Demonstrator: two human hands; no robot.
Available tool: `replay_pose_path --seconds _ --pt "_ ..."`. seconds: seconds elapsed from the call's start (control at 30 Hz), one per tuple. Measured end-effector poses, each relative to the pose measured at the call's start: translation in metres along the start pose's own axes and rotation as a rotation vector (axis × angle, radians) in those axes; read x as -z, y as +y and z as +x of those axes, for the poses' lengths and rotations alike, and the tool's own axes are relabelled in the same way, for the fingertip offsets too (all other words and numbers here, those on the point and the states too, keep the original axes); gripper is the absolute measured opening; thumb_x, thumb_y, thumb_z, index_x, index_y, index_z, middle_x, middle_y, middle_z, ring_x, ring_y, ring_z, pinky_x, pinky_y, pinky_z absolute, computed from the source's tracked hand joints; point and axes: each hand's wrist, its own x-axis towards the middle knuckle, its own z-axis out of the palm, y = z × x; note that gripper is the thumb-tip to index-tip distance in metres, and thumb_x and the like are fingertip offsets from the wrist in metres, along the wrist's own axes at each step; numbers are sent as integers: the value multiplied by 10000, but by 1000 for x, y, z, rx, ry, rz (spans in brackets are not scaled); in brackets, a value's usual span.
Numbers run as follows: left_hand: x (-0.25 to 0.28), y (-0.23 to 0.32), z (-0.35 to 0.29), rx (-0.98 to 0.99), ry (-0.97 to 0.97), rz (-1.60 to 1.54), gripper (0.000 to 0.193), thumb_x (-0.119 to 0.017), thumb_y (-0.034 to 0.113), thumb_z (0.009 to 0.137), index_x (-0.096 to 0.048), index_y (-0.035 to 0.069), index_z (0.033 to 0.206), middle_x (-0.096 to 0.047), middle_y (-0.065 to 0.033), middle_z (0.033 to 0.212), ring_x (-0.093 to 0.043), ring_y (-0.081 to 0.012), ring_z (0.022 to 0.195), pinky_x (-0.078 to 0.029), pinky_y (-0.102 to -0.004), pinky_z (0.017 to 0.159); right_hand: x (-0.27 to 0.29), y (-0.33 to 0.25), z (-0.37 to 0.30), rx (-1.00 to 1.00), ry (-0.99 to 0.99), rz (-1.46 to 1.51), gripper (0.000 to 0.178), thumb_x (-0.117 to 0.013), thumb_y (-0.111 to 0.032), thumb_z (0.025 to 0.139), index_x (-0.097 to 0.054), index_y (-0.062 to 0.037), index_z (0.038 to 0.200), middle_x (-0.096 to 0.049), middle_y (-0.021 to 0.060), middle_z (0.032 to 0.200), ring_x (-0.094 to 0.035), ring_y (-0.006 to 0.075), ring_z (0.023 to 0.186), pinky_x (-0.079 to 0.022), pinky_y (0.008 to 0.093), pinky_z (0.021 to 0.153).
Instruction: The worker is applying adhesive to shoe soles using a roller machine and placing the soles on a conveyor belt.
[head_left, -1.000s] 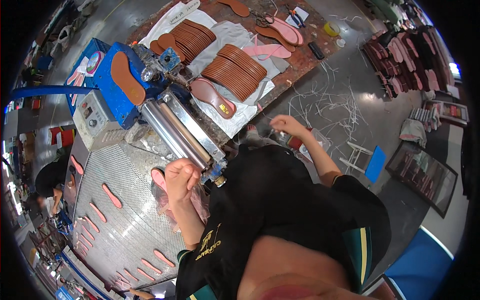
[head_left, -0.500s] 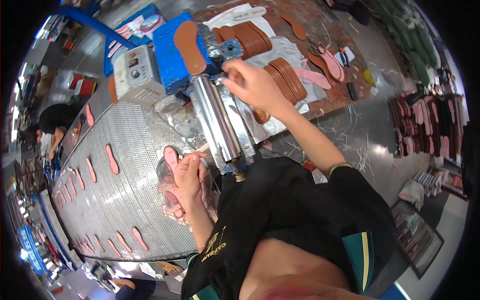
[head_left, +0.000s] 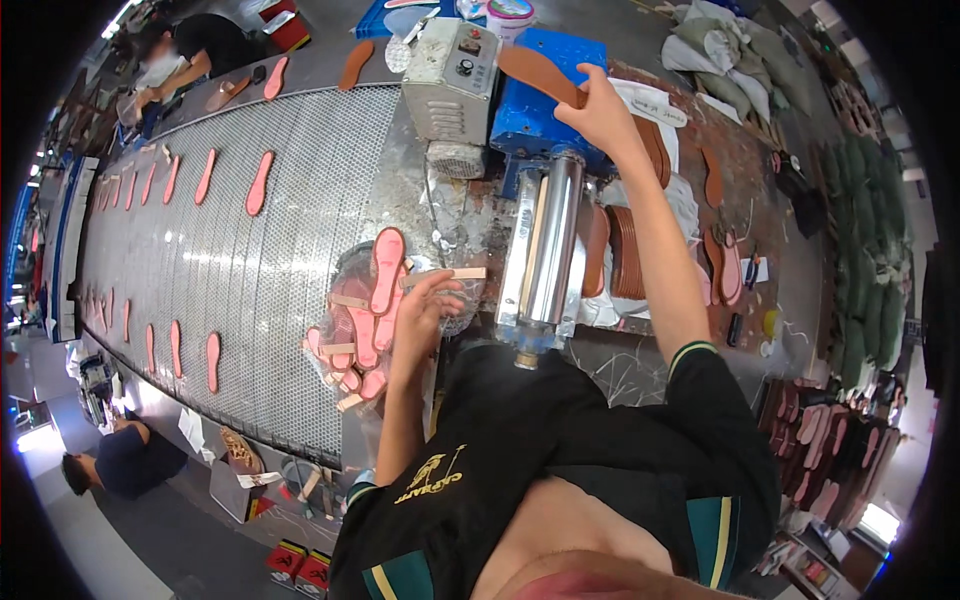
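Note:
My right hand [head_left: 608, 118] pinches the heel end of a brown insole [head_left: 540, 76] between thumb and fingers, over the blue machine housing [head_left: 550, 125]. Nearer me, two shiny metal rollers [head_left: 556, 240] stick out from that housing. My left hand [head_left: 425, 325] has its fingers loosely apart and empty, to the left of the rollers. Close to its fingertips lies a thin wooden strip [head_left: 465, 273]; whether they touch it I cannot tell. Just left of that hand, a pink insole [head_left: 387, 272] rests on top of a heap of pink insoles [head_left: 365, 335] and clear plastic.
On the left, a mesh conveyor [head_left: 230, 250] carries rows of pink insoles. A grey control box [head_left: 452, 85] stands beside the blue housing. Stacked brown insoles [head_left: 628, 255] lie right of the rollers. A co-worker [head_left: 190, 55] bends at the far left; another person [head_left: 130, 455] is lower left.
The view has swung leftward. My right hand has gone from beside the rollers to the brown insole on the housing and gripped it. My left hand has come away from the pink insole.

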Motion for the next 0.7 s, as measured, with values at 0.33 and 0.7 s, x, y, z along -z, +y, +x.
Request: replay_pose_path --seconds 0.33,0.7 --pt "5 11 31 25 -153 614 544 -690 35 766 -512 29 1280 -559 -122 1258 -543 -229 1131 -445 -318 935 101 95 -223 -145 -91 253 649 -575 12 668 -452 -48 1303 -569 100 1206 -524 209 1173 -396 331 994" --pt "-71 48 105 -337 -739 1010 905 -805 129 589 -378 26 1380 -367 -182 1430 -344 -355 1324 -318 -389 1085 41 62 -249 -4 66 422 556 -626 -28 713 -500 -43 1255 -548 127 1247 -472 262 1232 -360 365 1026"
